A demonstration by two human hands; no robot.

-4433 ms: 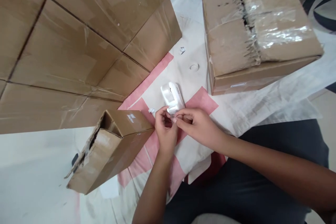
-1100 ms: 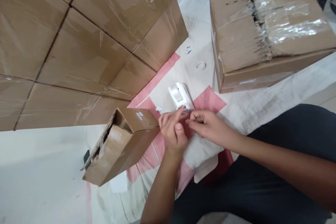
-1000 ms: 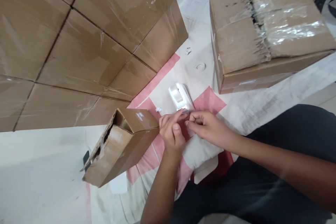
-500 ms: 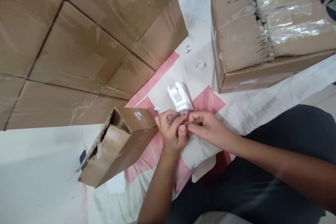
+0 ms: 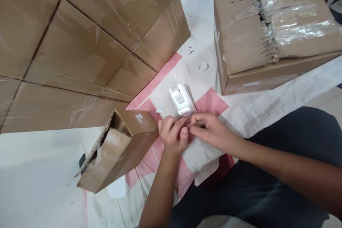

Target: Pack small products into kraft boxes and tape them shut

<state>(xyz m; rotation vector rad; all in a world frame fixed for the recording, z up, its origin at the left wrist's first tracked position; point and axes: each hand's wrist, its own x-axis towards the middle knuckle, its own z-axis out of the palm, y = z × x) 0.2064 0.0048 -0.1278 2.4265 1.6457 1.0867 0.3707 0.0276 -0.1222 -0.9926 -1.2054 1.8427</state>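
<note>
we see the white device [image 5: 183, 99] on the cloth [image 5: 197, 82], just beyond our left hand [image 5: 174, 131] and right hand [image 5: 207, 125], its long axis slanting away and slightly leftward; neither looks clearly nearer. fingers bunch narrowly; whether they grip anything, we cannot tell.

White cloth [image 5: 200, 30] with pink patches is lying creased beneath 1 white device [image 5: 182, 99], 1 pale ring [image 5: 207, 66] and 2 small scraps [image 5: 190, 50]. A carton stack [image 5: 101, 50] and 1 torn carton [image 5: 125, 151] are standing on it at left, 1 taped carton [image 5: 245, 35] at right.
</note>
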